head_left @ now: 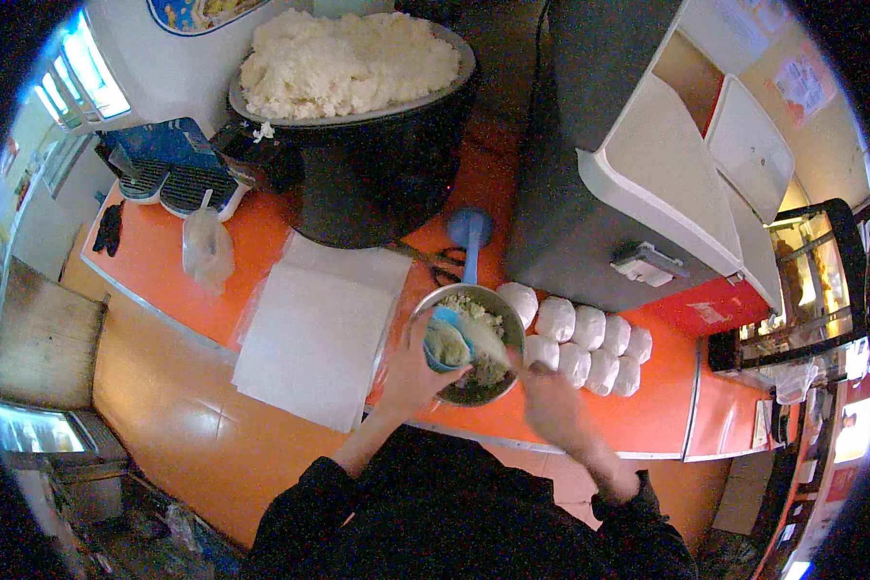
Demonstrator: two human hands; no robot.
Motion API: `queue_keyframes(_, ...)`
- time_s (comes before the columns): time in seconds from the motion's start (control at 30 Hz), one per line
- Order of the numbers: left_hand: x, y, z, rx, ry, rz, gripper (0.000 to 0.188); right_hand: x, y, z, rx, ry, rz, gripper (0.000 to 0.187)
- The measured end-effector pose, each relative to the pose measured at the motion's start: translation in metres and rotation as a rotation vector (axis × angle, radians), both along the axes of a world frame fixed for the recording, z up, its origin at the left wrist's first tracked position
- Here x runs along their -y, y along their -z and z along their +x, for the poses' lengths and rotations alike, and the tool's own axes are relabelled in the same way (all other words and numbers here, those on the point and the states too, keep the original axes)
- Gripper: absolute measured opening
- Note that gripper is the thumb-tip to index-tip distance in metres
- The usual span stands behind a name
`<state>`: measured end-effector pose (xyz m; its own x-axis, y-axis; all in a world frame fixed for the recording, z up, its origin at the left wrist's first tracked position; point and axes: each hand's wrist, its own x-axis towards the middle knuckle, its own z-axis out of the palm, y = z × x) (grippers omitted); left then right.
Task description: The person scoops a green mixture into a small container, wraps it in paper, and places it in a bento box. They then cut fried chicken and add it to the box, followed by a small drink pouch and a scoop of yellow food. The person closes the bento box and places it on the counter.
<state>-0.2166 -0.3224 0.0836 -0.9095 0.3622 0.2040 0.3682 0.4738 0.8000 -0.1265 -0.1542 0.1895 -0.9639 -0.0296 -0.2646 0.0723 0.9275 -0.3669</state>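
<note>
My left hand (409,375) grips a small light-blue cup (435,362) tilted over a metal bowl (521,340). Pale food, apparently rice, lines the inside of the cup. In the bowl lies a crumbly, pale-and-dark mixture (470,311). My right hand (553,404), somewhat blurred, is closed on the handle of a white spoon or paddle (487,341). Its blade reaches over the bowl toward the cup's mouth. Just right of the bowl, two rows of white-wrapped rounded packets (588,343) sit on the orange counter (638,416).
Behind stands a large black pot (377,164) heaped with white rice (348,63). White paper sheets (314,333) lie left of the bowl. A blue scoop (471,237) and scissors (445,263) lie behind it. A big grey box (599,217) bounds the right side. Farther left is a plastic bag (206,249).
</note>
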Motion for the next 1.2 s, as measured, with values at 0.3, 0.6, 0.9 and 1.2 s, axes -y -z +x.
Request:
queue_keyframes(0.3, -0.027, 0.041, -0.015, 0.087, -0.261, 0.831, 0.087, -0.005, 0.101, -0.047, 0.088, -0.010, 0.153, 0.029)
queue_keyframes(0.6, -0.031, 0.059, -0.022, 0.069, -0.389, 0.813, 0.090, -0.003, 0.113, -0.031, -0.111, -0.109, -0.233, 0.029)
queue_keyframes(0.9, -0.010, 0.031, -0.037, 0.163, -0.257, 1.026, 0.094, -0.036, 0.096, -0.032, 0.166, 0.156, -0.412, 0.033)
queue_keyframes(1.2, -0.008, -0.005, -0.003, -0.169, 0.023, -0.142, 0.103, 0.008, 0.055, -0.008, -0.280, 0.149, -0.212, 0.056)
